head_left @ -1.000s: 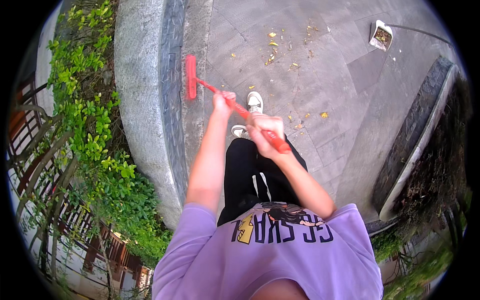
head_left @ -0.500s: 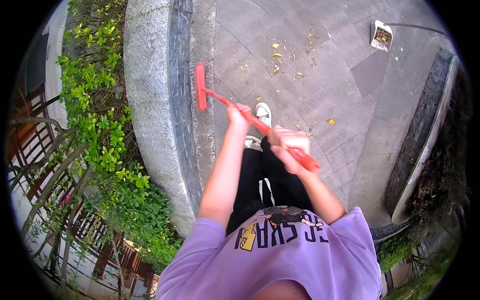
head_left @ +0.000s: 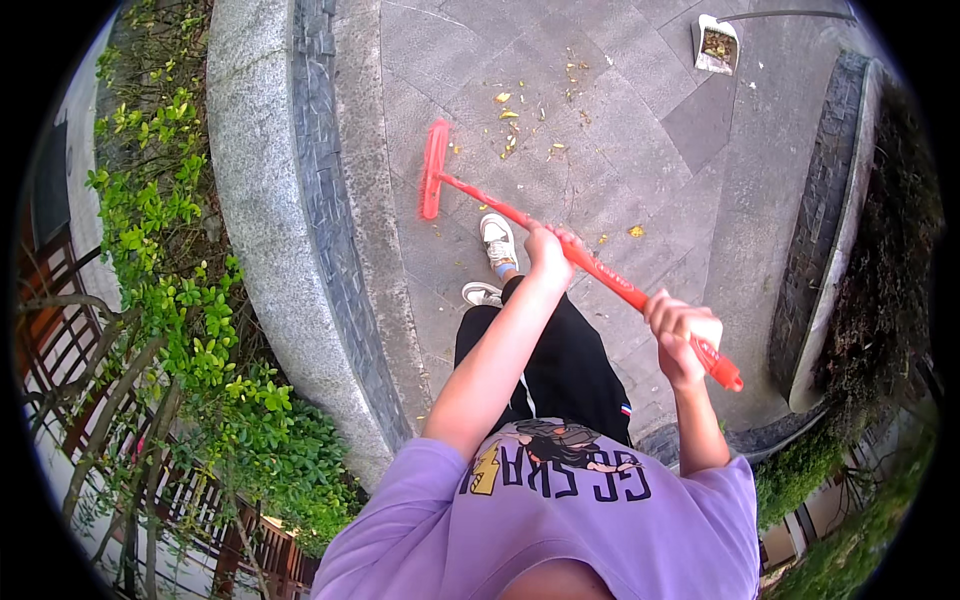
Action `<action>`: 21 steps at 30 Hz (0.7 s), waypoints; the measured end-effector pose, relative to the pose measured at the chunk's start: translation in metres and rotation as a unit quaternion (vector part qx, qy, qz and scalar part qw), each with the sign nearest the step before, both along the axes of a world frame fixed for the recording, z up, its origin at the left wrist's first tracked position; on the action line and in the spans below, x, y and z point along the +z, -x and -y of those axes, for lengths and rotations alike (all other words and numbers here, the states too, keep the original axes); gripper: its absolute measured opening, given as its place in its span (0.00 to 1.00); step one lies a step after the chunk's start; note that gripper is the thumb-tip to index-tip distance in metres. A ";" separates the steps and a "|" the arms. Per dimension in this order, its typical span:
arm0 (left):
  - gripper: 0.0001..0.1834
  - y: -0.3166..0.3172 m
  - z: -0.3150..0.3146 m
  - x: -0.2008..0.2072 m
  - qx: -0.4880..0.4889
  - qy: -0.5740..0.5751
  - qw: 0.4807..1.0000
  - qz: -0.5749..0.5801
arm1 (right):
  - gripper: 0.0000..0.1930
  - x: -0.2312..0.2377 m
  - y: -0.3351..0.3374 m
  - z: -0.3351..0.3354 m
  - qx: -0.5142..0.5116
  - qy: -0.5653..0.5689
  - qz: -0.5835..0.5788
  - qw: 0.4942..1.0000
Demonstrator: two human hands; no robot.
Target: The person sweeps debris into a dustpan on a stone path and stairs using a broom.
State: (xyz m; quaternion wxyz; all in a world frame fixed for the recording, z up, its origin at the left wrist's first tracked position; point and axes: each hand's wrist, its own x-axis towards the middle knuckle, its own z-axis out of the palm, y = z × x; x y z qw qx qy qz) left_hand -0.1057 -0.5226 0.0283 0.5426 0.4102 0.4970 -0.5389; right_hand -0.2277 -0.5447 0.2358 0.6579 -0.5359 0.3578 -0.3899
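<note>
A red broom slants across in front of me, from its wide bristled head at the upper left to the handle's end at the lower right. My left hand is closed round the middle of the handle. Closer to the end, my right hand grips the handle too. The broom head is over the grey paving, left of my white shoe. Yellow and brown leaves lie scattered on the paving, ahead and to the right of the head.
A white dustpan with dry leaves inside stands at the far right, its long dark handle reaching rightward. On the left runs a curved stone ledge, with green shrubs behind. Another low wall bounds the right side.
The broom head has moved right, away from the left kerb. Both hands have shifted right with the handle, my right hand farther, so they are wider apart. The view has turned slightly.
</note>
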 end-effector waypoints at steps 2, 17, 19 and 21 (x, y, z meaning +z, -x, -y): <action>0.26 -0.010 -0.013 0.013 0.003 -0.013 1.000 0.016 | 0.18 0.006 0.000 -0.008 0.010 0.002 0.020 1.000; 0.23 -0.002 0.005 -0.072 -0.074 0.090 0.993 -0.013 | 0.16 -0.032 -0.009 -0.008 -0.035 0.058 -0.106 0.992; 0.23 0.051 0.025 -0.044 -0.086 0.102 0.990 -0.046 | 0.18 -0.009 0.033 0.005 -0.069 0.055 -0.083 0.993; 0.23 0.076 0.044 -0.014 -0.093 0.089 0.988 -0.085 | 0.19 0.016 0.049 0.011 -0.122 0.040 -0.041 0.991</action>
